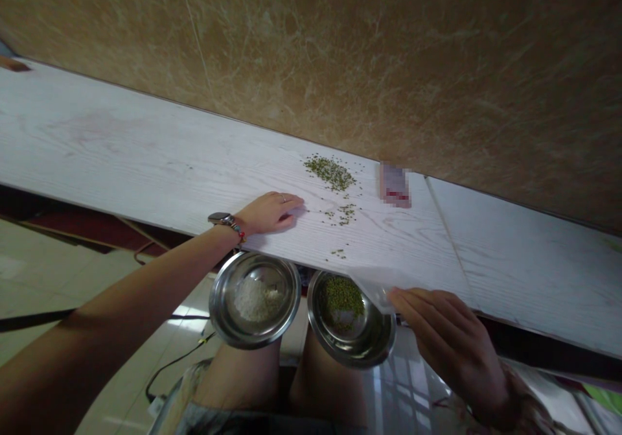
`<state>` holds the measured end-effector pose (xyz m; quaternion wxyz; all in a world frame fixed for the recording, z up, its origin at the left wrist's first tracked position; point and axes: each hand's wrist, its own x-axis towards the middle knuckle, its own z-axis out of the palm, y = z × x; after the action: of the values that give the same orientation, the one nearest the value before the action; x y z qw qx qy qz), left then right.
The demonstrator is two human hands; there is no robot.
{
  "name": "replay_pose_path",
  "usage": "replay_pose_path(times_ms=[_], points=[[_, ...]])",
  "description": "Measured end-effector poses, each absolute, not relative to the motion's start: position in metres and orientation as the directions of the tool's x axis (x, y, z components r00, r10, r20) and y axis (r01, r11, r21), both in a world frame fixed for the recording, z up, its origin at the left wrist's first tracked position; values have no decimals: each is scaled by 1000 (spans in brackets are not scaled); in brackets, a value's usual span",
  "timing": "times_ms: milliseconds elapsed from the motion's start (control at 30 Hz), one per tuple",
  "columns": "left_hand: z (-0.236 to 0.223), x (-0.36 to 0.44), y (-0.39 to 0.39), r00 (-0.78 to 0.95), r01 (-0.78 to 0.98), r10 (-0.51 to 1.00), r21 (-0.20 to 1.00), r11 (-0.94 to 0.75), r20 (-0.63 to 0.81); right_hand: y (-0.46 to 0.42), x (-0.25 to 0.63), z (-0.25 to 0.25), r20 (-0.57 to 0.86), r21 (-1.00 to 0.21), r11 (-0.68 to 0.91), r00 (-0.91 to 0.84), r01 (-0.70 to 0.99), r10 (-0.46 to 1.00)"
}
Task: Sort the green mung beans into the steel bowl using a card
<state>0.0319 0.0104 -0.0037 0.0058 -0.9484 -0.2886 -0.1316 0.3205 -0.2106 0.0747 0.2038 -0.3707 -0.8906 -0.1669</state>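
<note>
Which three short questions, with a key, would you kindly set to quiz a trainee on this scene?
1. What does the right hand hold?
2. True or false: the left hand rests on the white tabletop, beside the scattered grains.
3. Fill in the two colours: the right bowl holds ____ grains, and the left bowl holds ____ grains.

Key:
1. A thin translucent sheet.
2. True.
3. Green; white.
</note>
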Motion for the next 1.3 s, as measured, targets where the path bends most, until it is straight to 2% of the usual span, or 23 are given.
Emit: replay_pose_path(times_ms=[333, 633, 767, 1000, 1300], points=[[-2, 32, 9, 799, 553, 553, 74, -830, 237, -195, 321, 66, 522, 185, 651, -635, 736, 569], [-1, 32, 9, 799, 558, 558, 71, -827, 225, -175, 336, 54, 544, 247, 566, -596, 786, 591], [-3, 32, 10, 798, 552, 552, 75, -830, 241, -174, 333, 55, 565, 219, 572, -581, 790, 586], [-3, 32, 10, 800, 548, 548, 76, -833, 243, -168, 323, 55, 552, 247, 594, -615, 766, 563], [-3, 32, 11, 805, 539, 535, 61, -840, 256, -189, 323, 65, 550, 129, 653, -602, 746, 579]])
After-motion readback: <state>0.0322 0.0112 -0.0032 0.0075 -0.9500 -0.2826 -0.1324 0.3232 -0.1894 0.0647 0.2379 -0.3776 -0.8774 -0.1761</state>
